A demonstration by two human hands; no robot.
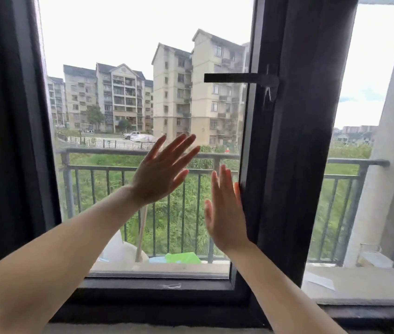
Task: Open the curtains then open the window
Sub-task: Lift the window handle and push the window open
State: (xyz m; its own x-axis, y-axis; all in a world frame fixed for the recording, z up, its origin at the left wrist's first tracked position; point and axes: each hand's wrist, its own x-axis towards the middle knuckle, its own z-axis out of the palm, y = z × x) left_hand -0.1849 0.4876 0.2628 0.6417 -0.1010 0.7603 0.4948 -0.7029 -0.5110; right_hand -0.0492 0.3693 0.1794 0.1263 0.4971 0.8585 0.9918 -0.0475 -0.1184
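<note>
A dark-framed window sash [251,165] with a large glass pane fills the view. It stands swung outward, leaving a gap on its right side. Its black handle [239,78] points horizontally to the left, high on the sash's right stile. My left hand [159,174] is spread flat, fingers apart, in front of the glass at mid height. Lower and to the right, my right hand [224,213] is open too, with its fingertips against the inner edge of the right stile. No curtain is in view.
The fixed dark frame [10,141] runs up the left side and the sill [157,288] along the bottom. Outside are a metal balcony railing [123,168], a green object [183,257] and white items on the balcony floor, a pale pillar [388,165] at right, and apartment blocks beyond.
</note>
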